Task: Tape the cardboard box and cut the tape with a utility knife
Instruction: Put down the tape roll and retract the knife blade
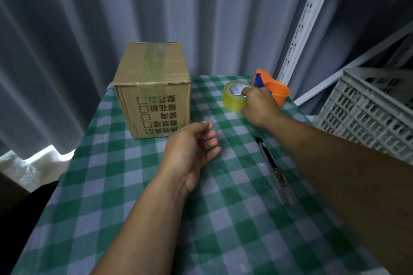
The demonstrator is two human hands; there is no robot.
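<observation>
A closed cardboard box (154,87) with printed characters on its near side stands at the table's far left; a strip of clear tape runs over its top. To its right lies a yellowish roll of clear tape (232,98), and my right hand (259,105) grips it with fingers through its core. A long metal utility knife (274,172) lies on the cloth under my right forearm. My left hand (192,147) hovers over the cloth just in front of the box, fingers loosely curled, holding nothing.
An orange and blue tape dispenser (272,89) sits right behind the tape roll. The table (156,219) wears a green and white checked cloth. A grey plastic crate (368,109) and white slotted shelf rails stand at the right. Grey curtains hang behind.
</observation>
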